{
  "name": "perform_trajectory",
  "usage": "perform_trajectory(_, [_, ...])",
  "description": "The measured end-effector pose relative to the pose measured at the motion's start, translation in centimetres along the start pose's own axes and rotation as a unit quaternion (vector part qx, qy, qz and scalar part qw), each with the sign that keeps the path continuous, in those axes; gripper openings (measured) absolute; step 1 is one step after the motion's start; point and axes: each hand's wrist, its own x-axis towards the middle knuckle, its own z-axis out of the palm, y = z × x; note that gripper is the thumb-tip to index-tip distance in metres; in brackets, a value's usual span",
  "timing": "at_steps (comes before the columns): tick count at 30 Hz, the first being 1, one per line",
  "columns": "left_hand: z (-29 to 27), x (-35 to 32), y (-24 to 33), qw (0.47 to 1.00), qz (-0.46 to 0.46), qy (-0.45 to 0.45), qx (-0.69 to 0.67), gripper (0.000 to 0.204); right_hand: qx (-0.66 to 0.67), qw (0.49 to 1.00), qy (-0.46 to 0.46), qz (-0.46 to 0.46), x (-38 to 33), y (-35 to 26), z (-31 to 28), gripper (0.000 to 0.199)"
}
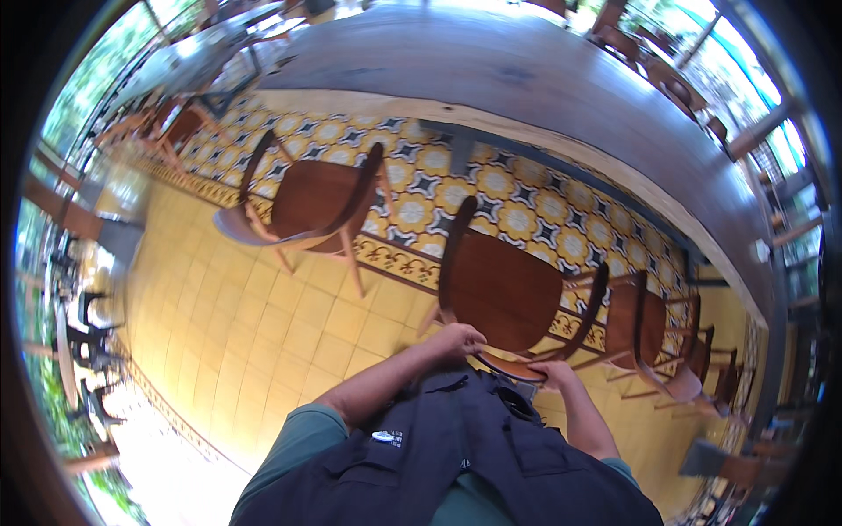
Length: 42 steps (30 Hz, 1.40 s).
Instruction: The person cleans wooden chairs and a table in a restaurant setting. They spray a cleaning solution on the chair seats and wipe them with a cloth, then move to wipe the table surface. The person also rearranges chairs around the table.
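Note:
Just in front of my body stands a wooden chair with a dark brown seat [500,289] and curved dark armrests. My left hand [460,340] is closed around the left part of its curved wooden backrest [513,366]. At the right part of the same backrest, my right hand [556,375] grips with fingers wrapped over the edge. The seat faces away from me, toward the long table [544,70]. My dark vest hides part of the chair's rear legs.
A similar chair [320,197] stands to the left, angled. More chairs [636,329] line the right side. Yellow floor tiles [228,272] meet a patterned tile strip [421,175] under the table. Wooden posts [70,206] and dark stools [92,337] are at the left rim.

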Motion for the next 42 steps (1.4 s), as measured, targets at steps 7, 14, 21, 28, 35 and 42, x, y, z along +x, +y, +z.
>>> perform_trajectory(7, [-16.5, -14.5, -14.7, 0.866, -0.208, 0.418, 0.179, 0.036, -0.098, 0.986, -0.132, 0.035, -0.7, -3.7, -3.4, 0.091])
perform_trajectory(14, [-31.6, -25.4, -17.8, 0.713, -0.281, 0.531, 0.362, 0.073, -0.069, 0.921, -0.257, 0.285, 12.7, -13.7, -12.9, 0.048])
perform_trajectory(21, [-43.6, -30.1, -22.6, 0.816, -0.386, 0.279, 0.329, 0.061, 0.167, 0.923, 0.286, -0.195, 31.5, -42.9, -21.3, 0.045])
perform_trajectory(28, [-50.8, -33.8, -24.9, 0.834, -0.368, 0.185, 0.367, 0.059, 0.085, 0.911, 0.19, -0.356, 40.9, -68.5, -22.1, 0.066])
perform_trajectory(35, [-55.6, -34.6, -29.3, 0.857, -0.29, 0.19, 0.382, 0.04, -0.014, 0.978, 0.081, -0.19, 44.9, -75.5, -21.7, 0.034])
perform_trajectory(42, [-56.0, -35.6, -34.5, 0.884, -0.066, 0.122, 0.446, 0.014, -0.094, 0.987, 0.059, -0.116, 44.5, -77.8, -20.1, 0.017])
